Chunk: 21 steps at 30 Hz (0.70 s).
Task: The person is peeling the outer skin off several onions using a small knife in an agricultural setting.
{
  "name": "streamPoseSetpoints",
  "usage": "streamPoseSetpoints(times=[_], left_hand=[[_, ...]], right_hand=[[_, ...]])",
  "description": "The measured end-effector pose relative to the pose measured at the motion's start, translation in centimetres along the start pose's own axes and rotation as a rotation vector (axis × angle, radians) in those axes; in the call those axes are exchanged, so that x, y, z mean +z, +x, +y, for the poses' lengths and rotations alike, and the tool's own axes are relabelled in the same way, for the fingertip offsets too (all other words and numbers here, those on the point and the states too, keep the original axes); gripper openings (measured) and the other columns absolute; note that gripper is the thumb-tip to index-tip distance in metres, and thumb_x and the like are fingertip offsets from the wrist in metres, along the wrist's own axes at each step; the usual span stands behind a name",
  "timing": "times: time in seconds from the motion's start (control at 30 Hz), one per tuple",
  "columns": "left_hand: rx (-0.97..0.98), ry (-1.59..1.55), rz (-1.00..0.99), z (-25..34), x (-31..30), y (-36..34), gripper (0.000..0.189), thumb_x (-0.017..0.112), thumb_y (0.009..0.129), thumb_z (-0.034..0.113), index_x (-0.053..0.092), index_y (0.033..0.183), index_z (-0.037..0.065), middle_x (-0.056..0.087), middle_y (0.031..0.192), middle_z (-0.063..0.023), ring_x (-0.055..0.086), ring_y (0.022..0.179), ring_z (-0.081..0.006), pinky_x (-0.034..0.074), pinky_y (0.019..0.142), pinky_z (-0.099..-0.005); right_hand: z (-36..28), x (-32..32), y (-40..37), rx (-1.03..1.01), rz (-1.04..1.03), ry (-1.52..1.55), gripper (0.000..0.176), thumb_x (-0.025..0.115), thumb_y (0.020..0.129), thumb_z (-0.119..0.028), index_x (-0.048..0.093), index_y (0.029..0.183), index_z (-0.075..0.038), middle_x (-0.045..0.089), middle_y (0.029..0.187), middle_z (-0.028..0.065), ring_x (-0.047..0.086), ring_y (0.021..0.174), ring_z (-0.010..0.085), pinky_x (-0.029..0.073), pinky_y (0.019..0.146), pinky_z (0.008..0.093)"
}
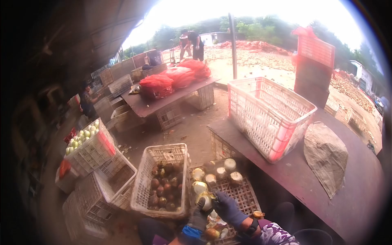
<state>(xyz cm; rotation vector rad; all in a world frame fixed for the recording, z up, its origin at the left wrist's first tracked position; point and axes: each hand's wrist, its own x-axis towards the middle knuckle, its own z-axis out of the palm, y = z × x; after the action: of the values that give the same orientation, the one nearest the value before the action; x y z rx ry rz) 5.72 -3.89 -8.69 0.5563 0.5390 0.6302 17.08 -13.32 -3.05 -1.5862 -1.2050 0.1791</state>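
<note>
My left hand (198, 215), in a dark glove with a blue cuff, is closed around a pale, partly peeled onion (206, 201). Against the onion's right side press the closed fingers of my right hand (228, 209), in a blue-grey glove; whether a small tool is in them I cannot make out. Below both hands lies an upturned lattice crate (245, 195). Several pale onions, among them a whitish one (236, 178), sit on its far part. Peel scraps and a brownish onion (212, 234) lie near my wrists.
Left of my hands stands a crate (139, 196) of reddish-brown onions. Farther left, a crate of pale onions (83, 136) rests on stacked crates. A large crate (271, 118) and brown cloth (326, 153) occupy the right table. Red mesh sacks (177, 77) lie beyond; two people (196, 44) stand behind.
</note>
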Motion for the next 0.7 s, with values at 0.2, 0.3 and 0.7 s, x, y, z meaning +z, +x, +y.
streamPoseSetpoints(times=[0.2,0.3,0.7], left_hand=[[-0.02,0.108,-0.003,1.4,1.6,-0.8,0.05,0.071,0.084,0.017,0.048,0.127,0.004,0.06,0.109,-0.0102,0.062,0.098,-0.0244,0.056,0.082,-0.0367],[-0.023,0.138,-0.076,1.4,1.0,-0.6,0.049,0.071,0.084,0.017,0.049,0.126,0.004,0.061,0.108,-0.0102,0.063,0.095,-0.0237,0.057,0.077,-0.0351],[0.028,0.246,-0.103,1.6,1.5,-1.5,0.056,0.077,0.078,0.02,0.051,0.123,0.001,0.061,0.107,-0.0097,0.063,0.095,-0.0213,0.056,0.079,-0.0314]], right_hand=[[2.2,0.2,-0.6,0.021,-0.124,-0.054,0.037,0.061,0.082,-0.013,0.051,0.116,-0.004,0.06,0.104,0.0223,0.061,0.091,0.0411,0.05,0.074,0.0456],[2.0,-0.7,-0.5,-0.019,-0.172,0.004,0.046,0.061,0.082,-0.013,0.049,0.126,-0.005,0.06,0.11,0.0235,0.061,0.094,0.0409,0.051,0.078,0.0443],[1.8,-1.0,-0.9,0.01,-0.15,0.025,0.041,0.063,0.081,-0.01,0.054,0.121,-0.007,0.064,0.1,0.0198,0.063,0.09,0.0384,0.052,0.075,0.0434]])
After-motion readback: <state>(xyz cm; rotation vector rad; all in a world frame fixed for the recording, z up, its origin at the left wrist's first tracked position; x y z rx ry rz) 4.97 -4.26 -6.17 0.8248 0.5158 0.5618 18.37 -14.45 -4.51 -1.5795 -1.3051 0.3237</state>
